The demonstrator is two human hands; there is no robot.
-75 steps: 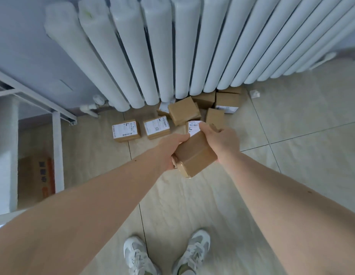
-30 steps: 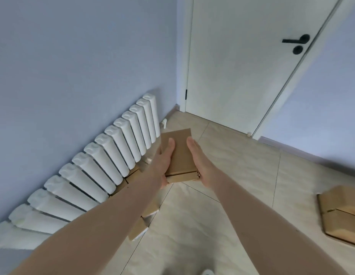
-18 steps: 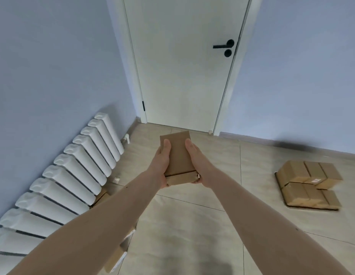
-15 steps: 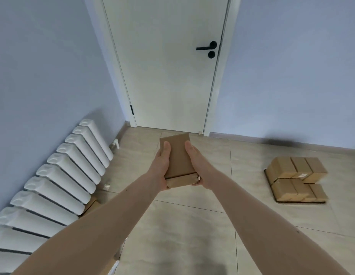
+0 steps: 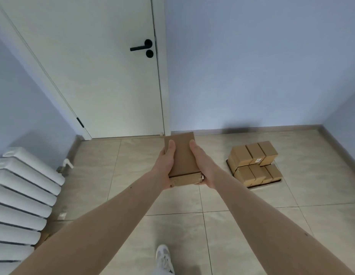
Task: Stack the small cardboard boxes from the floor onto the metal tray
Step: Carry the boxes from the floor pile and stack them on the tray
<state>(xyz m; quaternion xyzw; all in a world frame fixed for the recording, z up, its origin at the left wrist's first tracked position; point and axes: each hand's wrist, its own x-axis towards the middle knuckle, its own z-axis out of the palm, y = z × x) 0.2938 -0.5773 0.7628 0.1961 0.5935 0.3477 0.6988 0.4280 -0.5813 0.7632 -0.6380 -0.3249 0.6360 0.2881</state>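
Note:
I hold a small brown cardboard box (image 5: 182,157) out in front of me at about waist height. My left hand (image 5: 165,165) grips its left side, thumb lying on the top face. My right hand (image 5: 202,165) grips its right side the same way. Ahead and to the right, several small cardboard boxes (image 5: 252,155) are stacked in two layers on the metal tray (image 5: 256,185), which lies on the floor near the far wall. The corner of another cardboard box (image 5: 42,238) pokes out beneath the radiator.
A white radiator (image 5: 23,195) lines the left wall. A shut white door (image 5: 97,76) with a black handle stands straight ahead. Beige floor tiles stretch between me and the tray. My white shoe (image 5: 163,259) shows at the bottom.
I have stood up from the boxes by the radiator with one box in both hands and turned right. The door slid left in view and the tray came closer.

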